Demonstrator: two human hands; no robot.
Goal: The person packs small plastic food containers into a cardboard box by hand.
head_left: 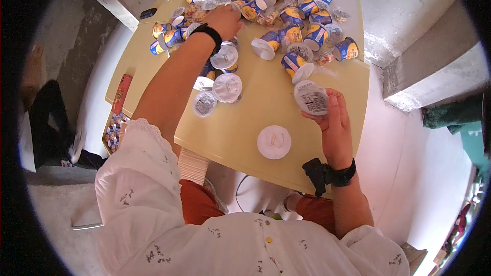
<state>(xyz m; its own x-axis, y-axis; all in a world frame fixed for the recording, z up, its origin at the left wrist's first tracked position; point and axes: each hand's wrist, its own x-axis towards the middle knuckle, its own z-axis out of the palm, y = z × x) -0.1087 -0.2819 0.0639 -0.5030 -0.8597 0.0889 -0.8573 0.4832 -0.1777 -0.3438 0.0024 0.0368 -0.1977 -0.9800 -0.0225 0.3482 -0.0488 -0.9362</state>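
My right hand (334,115) has its fingers closed on a clear round packet (311,97) with printed text, above the table's right part. My left hand (224,19) reaches into the pile of blue and yellow cups at the far side; its fingertips are near a clear lid, and what they hold, if anything, is hidden. A white-lidded cup (274,142) stands alone near the front edge. Left of the middle, another white-lidded cup (227,87) stands beside a printed clear packet (204,104).
The yellow table (255,102) has several blue and yellow cups (315,36) and clear packets across its far side. A red object (121,94) lies at the left edge, a small black object (148,13) at the far left. Below the left edge is a box of small items (113,132).
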